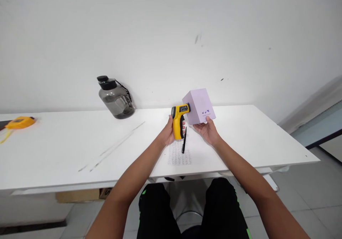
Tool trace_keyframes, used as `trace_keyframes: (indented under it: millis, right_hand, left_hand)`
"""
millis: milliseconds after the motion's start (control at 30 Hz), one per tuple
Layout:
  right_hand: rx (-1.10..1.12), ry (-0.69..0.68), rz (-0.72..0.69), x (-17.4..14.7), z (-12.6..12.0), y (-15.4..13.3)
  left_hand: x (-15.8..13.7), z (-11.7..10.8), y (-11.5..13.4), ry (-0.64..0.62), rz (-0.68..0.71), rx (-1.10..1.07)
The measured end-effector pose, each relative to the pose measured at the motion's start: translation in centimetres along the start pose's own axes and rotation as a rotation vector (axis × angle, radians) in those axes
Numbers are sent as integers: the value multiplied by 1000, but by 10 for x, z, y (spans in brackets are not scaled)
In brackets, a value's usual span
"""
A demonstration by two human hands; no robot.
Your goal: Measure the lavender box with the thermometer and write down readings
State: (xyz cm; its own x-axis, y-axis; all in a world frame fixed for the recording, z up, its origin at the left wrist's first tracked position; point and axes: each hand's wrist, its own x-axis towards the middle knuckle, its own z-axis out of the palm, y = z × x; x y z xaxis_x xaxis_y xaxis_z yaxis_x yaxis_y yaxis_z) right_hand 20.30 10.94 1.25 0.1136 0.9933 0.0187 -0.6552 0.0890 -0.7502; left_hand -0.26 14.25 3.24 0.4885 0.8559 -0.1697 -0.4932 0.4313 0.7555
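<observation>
My left hand (167, 132) is closed around the yellow and black infrared thermometer (176, 127), which stands upright with its nose pointing right. That nose meets or nearly meets the left side of a lilac box (202, 105); I cannot tell if they touch. The box is tilted, and my right hand (208, 131) grips its lower edge, thumb on the printed front and fingers underneath. Below the thermometer, a black pen (184, 141) lies on a small sheet (176, 157) covered in rows of marks.
A grey see-through water bottle (116, 101) with a black cap stands near the wall on the left. Farther left lies a yellow tool (22, 122), blurred. The white table (240, 139) ends at a right edge, and a cardboard box (77, 195) sits below it.
</observation>
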Motion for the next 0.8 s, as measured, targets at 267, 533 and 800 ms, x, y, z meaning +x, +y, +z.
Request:
trace_keyframes:
  millis: [267,533,800]
  right_hand:
    - [-20,-33,-6,0,-3,0]
    - [-83,-80,31,-2,-3,-7]
    - [-133,-89,77,-5,-5,-15]
  left_hand:
    - [-1,-1,1,-48,-56,-102]
    - [-1,-1,0,-62,-29,-83]
    - [3,-5,-4,-176,-52,-113]
